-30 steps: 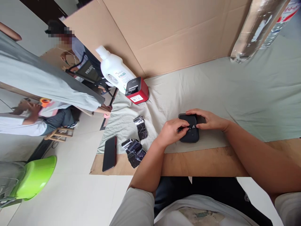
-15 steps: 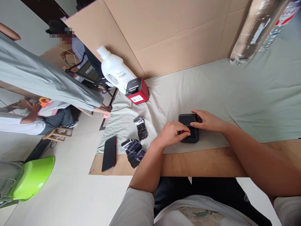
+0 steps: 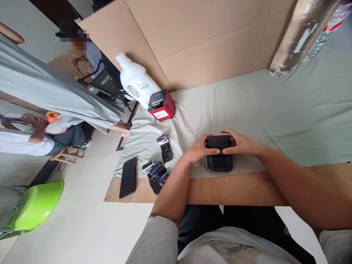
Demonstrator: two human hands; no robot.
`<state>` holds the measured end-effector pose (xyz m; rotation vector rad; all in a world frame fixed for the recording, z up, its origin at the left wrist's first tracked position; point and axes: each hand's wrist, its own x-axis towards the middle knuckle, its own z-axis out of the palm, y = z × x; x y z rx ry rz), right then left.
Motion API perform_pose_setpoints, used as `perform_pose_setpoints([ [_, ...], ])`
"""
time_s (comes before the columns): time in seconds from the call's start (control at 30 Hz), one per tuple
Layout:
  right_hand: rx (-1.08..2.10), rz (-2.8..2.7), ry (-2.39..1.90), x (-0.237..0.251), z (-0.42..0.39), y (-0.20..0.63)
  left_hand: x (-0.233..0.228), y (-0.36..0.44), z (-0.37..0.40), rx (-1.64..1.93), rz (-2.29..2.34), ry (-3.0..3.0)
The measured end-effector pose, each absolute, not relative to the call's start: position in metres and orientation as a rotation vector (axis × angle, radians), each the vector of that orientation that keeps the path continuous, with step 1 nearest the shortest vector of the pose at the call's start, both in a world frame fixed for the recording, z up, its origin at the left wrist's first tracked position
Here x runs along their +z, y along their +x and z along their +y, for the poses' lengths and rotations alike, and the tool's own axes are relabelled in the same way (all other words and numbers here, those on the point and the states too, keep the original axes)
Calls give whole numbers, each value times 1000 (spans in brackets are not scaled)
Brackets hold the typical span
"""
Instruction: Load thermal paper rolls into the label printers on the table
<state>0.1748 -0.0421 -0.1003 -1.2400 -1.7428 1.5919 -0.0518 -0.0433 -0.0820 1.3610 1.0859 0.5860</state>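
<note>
My left hand (image 3: 198, 149) and right hand (image 3: 239, 143) clasp the raised lid of the small black printer (image 3: 219, 157) on the cloth (image 3: 275, 106) near the table edge; rigid plastic, light, smooth; pinch the lid's sides (hinge looks weakest).

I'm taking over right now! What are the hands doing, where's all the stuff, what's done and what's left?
Left hand: gripping the left side of the small black device, thumb on its raised lid.
Right hand: gripping the right side, fingers on the lid.
Device: on the green cloth near the table's front edge, lid tilted up, not flat.
Nearby: two shiny black rolls, a phone, a red printer, a white bottle.
Done: device held by both hands.
Left: the lid is not shut; the rolls lie untouched.
</note>
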Motion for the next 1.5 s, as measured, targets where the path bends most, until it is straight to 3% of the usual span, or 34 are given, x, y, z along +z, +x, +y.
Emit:
perform_pose_setpoints([
  [0.33, 1734, -1550, -1177, -109, -39, 169, -88, -49, -40, 684, 1051, 1281],
  [0.6, 2032, -1192, -918, -113, -41, 161, -106, -39, -32, 1086, 1132, 911],
  [0.83, 1964, -1092, -1023, -113, -33, 167, -111, -33, -31, 1094, 1163, 820],
  [0.97, 1721, -927, -1166, -105, 10, 209, -110, -35, -30, 967, 1249, 910],
  [1.17, 1154, -767, -1663, -84, 80, 316, -116, -35, -31, 695, 1399, 1514],
  [1.33, 875, -699, -1927, -83, 88, 365, -118, -32, -33, 648, 1413, 1851],
  [1.5, 520, -692, -2166, -79, 73, 361, -110, -35, -35, 420, 1274, 2049],
])
